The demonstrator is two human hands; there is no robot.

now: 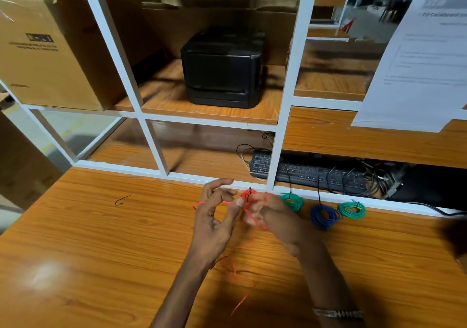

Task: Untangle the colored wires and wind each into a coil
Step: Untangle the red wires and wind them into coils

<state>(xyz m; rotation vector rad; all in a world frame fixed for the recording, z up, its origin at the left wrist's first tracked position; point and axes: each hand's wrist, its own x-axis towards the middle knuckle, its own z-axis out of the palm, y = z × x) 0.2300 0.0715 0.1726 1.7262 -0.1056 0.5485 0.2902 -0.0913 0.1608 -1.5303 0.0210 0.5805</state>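
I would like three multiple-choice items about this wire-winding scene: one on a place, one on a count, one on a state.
1. Where does the blue coil lie?
A. between the two green coils
B. left of the red wire
C. on the printer

2. How many finished coils lie on the table, right of the hands?
A. one
B. three
C. five

3. What is the state of the red wire?
A. partly coiled, held in both hands
B. lying untouched
C. tied and set aside

Answers:
1 A: a green coil lies on its left, another green coil on its right.
2 B: two green and one blue.
3 A: the left hand pinches a strand, the right hand holds loops, and a loose tail trails toward the person.
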